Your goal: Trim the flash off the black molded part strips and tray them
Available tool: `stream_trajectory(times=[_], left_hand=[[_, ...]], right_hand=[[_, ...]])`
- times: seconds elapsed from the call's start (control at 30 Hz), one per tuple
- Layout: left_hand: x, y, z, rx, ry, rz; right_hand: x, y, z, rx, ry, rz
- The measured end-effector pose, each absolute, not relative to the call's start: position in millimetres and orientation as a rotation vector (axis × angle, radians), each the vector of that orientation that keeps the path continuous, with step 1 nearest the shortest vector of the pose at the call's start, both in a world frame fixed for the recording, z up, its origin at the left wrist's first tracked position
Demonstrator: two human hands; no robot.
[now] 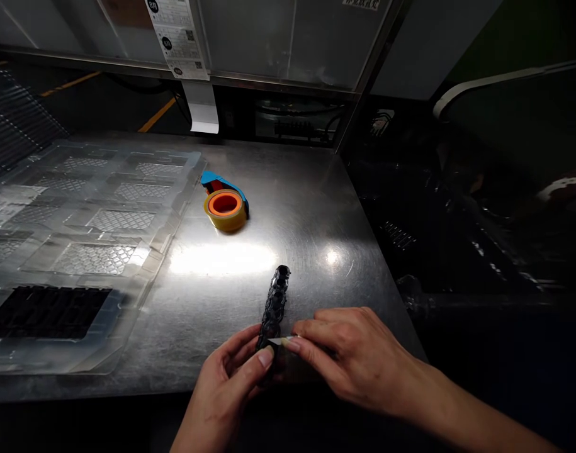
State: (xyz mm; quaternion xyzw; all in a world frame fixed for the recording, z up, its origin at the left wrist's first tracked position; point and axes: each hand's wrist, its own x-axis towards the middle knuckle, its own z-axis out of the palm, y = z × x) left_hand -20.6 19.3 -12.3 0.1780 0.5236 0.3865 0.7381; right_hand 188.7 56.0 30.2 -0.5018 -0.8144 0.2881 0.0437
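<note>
The black part [277, 296] is glossy and looks like moulded plastic: a narrow, knobbly bar with ridged sides and a dark hollow at its far end. Its long axis runs away from the person, far end leaning slightly right, over the near edge of a brushed, scratched metal tabletop [311, 207]. The left hand [226, 380] pinches its near end between thumb and fingers. The right hand [351, 346] pinches a thin, pale, pointed tool [275, 341] between thumb and forefinger, its tip pointing left against or just above the part; contact cannot be told. Beyond lies a round tape roll [225, 214] in a blue dispenser [214, 178]; leftward, a translucent plastic tray [146, 264] with textured, rectangular recesses
</note>
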Motion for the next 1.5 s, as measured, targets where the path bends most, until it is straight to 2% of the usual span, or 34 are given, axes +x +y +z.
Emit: stream_trajectory(times=[0.73, 1.07, 1.13, 1.3, 1.5], left_hand=[[-21.3, 19.7, -11.3, 0.364, 1.142, 0.861], [-23.5, 18.7, -19.2, 0.390, 1.121, 0.828], [-23.7, 18.7, -19.3, 0.385, 1.109, 0.835], [-25.4, 19.9, -19.8, 0.400, 1.103, 0.826], [-27.2, 20.8, -21.7, 0.423, 1.087, 0.801]], right_hand=[[186.9, 60.1, 27.2, -1.510, -2.519, 0.905], [178.7, 41.6, 28.5, -1.552, -2.564, 0.485], [178.9, 43.5, 29.2, -1.578, -2.544, 0.546], [183.3, 56.2, 30.0, -1.543, -2.417, 0.992], [183.7, 57.2, 27.4, -1.561, -2.445, 0.913]])
